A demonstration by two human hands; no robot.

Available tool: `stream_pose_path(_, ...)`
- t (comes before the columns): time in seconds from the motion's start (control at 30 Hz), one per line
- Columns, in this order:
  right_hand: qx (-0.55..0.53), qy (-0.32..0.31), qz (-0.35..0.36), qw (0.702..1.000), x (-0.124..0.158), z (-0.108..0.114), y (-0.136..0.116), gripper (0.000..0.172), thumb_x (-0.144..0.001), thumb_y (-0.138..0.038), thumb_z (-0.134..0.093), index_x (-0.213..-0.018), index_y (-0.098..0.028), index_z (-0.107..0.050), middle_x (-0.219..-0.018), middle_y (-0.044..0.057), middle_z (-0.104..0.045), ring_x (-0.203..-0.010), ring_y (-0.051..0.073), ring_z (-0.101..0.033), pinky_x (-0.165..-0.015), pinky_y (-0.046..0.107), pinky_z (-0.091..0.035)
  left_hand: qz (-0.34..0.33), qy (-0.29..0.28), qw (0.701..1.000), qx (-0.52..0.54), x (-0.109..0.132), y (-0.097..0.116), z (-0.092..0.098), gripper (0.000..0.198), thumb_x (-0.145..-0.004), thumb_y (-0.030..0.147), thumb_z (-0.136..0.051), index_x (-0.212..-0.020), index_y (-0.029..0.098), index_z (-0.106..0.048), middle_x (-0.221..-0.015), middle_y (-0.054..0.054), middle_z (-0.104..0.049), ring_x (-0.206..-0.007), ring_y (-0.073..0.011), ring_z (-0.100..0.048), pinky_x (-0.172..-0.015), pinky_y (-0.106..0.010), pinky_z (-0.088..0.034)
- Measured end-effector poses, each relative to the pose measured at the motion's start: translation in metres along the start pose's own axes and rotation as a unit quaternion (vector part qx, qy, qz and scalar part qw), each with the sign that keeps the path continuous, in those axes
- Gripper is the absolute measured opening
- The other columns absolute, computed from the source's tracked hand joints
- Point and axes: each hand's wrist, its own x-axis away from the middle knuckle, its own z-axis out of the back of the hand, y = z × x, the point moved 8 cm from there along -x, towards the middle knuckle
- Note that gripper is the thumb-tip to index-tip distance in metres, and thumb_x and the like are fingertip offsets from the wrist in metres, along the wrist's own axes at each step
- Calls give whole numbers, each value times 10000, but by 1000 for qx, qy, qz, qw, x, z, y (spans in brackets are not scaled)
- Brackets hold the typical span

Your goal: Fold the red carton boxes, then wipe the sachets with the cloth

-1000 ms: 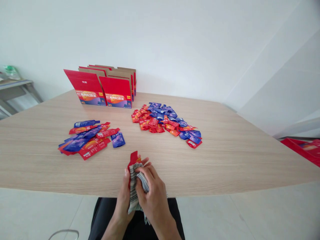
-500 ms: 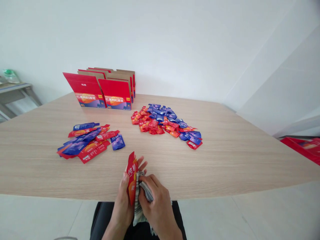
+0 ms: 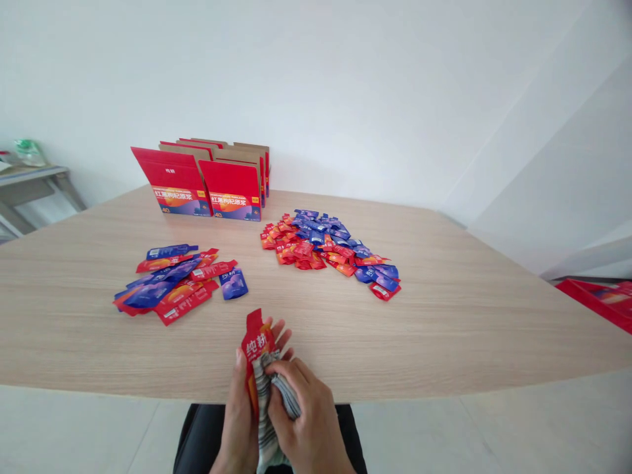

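At the near edge of the table my left hand (image 3: 240,411) grips a red pouch (image 3: 254,341) with white characters, held upright. My right hand (image 3: 309,421) is closed on a striped grey cloth (image 3: 269,408) and presses it against the pouch's face. A small heap of red and blue pouches (image 3: 175,283) lies on the table to the left. A larger pile of red, orange and blue pouches (image 3: 328,250) lies further back, right of centre.
Several red cardboard boxes (image 3: 207,181) stand open at the far left of the wooden table (image 3: 469,316), against the white wall. A grey shelf (image 3: 29,181) shows at the left edge. A red flat carton (image 3: 600,296) lies low at the right.
The pouch has turned so its printed face shows, and my right hand has kept rubbing the cloth over it. The view has shifted slightly.
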Motion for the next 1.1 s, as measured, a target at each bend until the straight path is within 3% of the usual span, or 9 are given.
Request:
stream_pose_path(0.1,-6,-26,2,1000,5,-7,3,344,-867,-83,-571,-1132,-255,-708,-929,3,-776,-797,193,-791,-722,248,-576,-27,-10,999,46,-8,16,7,548,-935,548,-807,-1398,256,-773,-1063,-73,-849,-1046,-250,-810,-1034,-365,-632)
stream_pose_path(0.27,-76,8,-3,997,3,9,1,285,-919,-91,-577,-1107,-263,-706,-934,-16,-761,-827,149,-771,-774,209,-562,-45,-127,972,191,-8,20,7,541,-970,300,-830,-1489,295,-679,-950,17,-785,-784,-116,-773,-804,-191,-645)
stream_pose_path(0.37,-109,44,-1,993,2,23,-1,244,-957,-113,-603,-1103,-269,-720,-912,-19,-727,-810,140,-739,-773,206,-556,13,-147,944,296,-7,8,12,367,-1084,184,-654,-1425,309,-704,-929,27,-796,-787,-57,-780,-804,-94,-604)
stream_pose_path(0.5,-126,89,-9,988,5,40,-2,209,-985,-143,-624,-1107,-275,-728,-886,-17,-694,-755,144,-696,-720,219,-551,52,-179,909,373,-7,6,21,299,-1058,135,-681,-1260,332,-781,-1071,60,-869,-1002,-53,-820,-946,-73,-573)
stream_pose_path(0.6,-115,106,-9,988,7,48,-3,197,-976,-132,-624,-1083,-263,-724,-870,-4,-686,-736,155,-688,-701,236,-559,49,-174,928,327,-7,14,21,377,-1090,163,-620,-1341,402,-768,-1127,82,-876,-1027,-55,-822,-965,-102,-584)
stream_pose_path(0.7,-116,100,2,988,9,47,-6,233,-964,-113,-616,-1103,-268,-721,-879,5,-691,-748,163,-700,-708,245,-576,-7,-145,962,231,-4,29,12,432,-1102,250,-595,-1474,447,-689,-1153,59,-877,-976,-102,-842,-937,-179,-636)
stream_pose_path(0.83,-98,86,37,991,14,36,-13,265,-979,-143,-602,-1177,-274,-720,-886,14,-677,-695,162,-688,-635,246,-564,-74,-77,988,107,6,37,-2,487,-982,386,-797,-1450,486,-706,-1180,38,-878,-956,-192,-858,-1073,-366,-632)
stream_pose_path(0.97,-18,34,52,998,12,20,-17,304,-973,-135,-577,-1202,-283,-710,-932,19,-704,-741,174,-737,-650,254,-574,-87,-1,996,-25,13,25,4,609,-884,636,-833,-1407,330,-773,-1204,-48,-871,-1238,-315,-787,-1230,-492,-514)
stream_pose_path(1.1,6,13,33,999,4,16,-12,300,-967,-100,-567,-1175,-273,-696,-1025,38,-740,-856,193,-786,-725,258,-622,-20,32,989,-142,17,-8,30,616,-890,716,-776,-1217,201,-865,-1343,-116,-821,-1515,-360,-581,-1340,-461,-341)
